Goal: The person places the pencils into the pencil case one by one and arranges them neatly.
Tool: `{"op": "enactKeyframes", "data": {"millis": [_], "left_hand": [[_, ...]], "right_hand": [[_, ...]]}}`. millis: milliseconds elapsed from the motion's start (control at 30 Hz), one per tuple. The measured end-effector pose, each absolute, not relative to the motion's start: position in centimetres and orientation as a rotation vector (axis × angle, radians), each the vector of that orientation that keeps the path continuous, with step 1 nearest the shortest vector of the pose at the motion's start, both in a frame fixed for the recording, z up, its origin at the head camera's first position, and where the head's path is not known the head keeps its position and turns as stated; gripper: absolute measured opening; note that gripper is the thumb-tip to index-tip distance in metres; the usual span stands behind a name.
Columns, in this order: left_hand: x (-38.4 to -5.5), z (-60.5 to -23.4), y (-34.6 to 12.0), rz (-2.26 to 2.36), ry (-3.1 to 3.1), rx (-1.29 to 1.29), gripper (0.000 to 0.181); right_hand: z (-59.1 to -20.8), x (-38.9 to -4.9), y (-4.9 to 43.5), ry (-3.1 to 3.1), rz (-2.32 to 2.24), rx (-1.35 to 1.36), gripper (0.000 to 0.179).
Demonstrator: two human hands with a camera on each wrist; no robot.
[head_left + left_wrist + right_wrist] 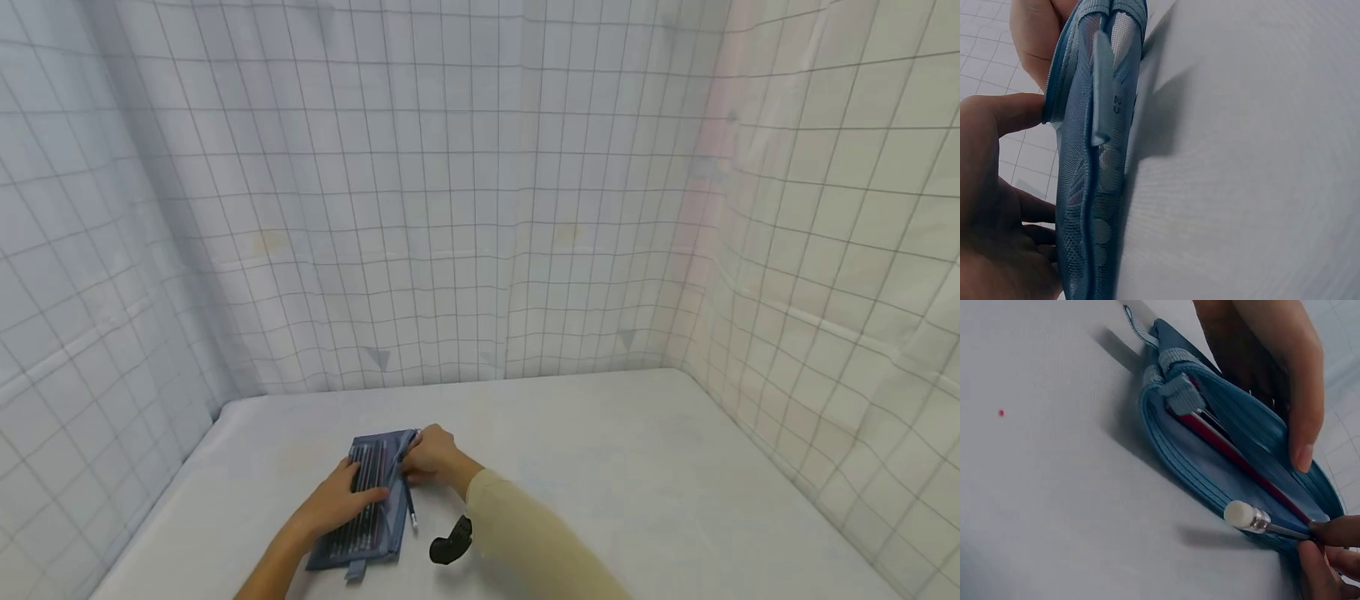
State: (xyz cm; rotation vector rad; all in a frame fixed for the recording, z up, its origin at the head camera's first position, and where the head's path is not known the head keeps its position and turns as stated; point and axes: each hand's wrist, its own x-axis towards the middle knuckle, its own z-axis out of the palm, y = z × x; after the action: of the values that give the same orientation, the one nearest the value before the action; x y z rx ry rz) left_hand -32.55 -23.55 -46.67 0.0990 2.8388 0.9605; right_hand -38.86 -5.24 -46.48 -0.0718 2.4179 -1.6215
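A blue zip pencil case (395,533) with a see-through mesh front lies on the white table, several dark pencils (365,500) lined up under the mesh. My left hand (337,500) is spread over the case, its thumb pressing near the zip edge. At the opening, my right hand (433,457) pinches a dark pencil (410,504) with a white eraser. In the right wrist view this pencil's eraser end (1241,515) points away from the fingertips, over the parted zip. A red strip (1229,447) shows inside the case, and a fabric tab (1102,94) hangs at its end.
A black curved object (452,542) shows beside the right sleeve (525,525). The white table (600,467) stretches away to the right. Grid-patterned white curtains (465,208) enclose the back and sides. A tiny red speck (1001,413) lies on the table.
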Motion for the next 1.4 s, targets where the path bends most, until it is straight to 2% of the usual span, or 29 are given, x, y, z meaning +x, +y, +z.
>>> {"op": "enactKeyframes", "data": {"millis": [200, 367, 600, 767, 1000, 1233, 1400], "left_hand": [[-32.5, -46.7, -23.3, 0.974, 2.844, 0.114, 0.105], [-32.6, -46.6, -23.0, 0.977, 2.84, 0.099, 0.107], [-32.4, -46.5, -23.1, 0.963, 2.837, 0.112, 0.106], [-32.4, -46.5, -23.1, 0.962, 2.834, 0.124, 0.104], [-32.4, -46.8, -22.7, 0.778, 2.927, 0.303, 0.097], [-32.4, -46.9, -22.1, 0.539, 2.964, 0.299, 0.106], [-32.5, -47.1, -21.6, 0.423, 2.969, 0.248, 0.12]], "right_hand": [[-46.5, -38.2, -6.5, 2.514, -1.63, 0.033, 0.012], [-45.7, -37.8, -6.0, 2.361, -1.737, 0.09, 0.009], [-45.9, -37.5, -5.7, 2.01, -1.819, 0.044, 0.022], [-45.9, -37.2, -5.2, 1.924, -1.846, 0.056, 0.021], [-44.9, -37.5, -3.1, 1.978, -1.792, -0.055, 0.016], [-44.2, -38.1, -0.3, 2.047, -1.743, -0.159, 0.028], [-43.3, -37.8, 1.5, 2.142, -1.678, -0.236, 0.032]]}}
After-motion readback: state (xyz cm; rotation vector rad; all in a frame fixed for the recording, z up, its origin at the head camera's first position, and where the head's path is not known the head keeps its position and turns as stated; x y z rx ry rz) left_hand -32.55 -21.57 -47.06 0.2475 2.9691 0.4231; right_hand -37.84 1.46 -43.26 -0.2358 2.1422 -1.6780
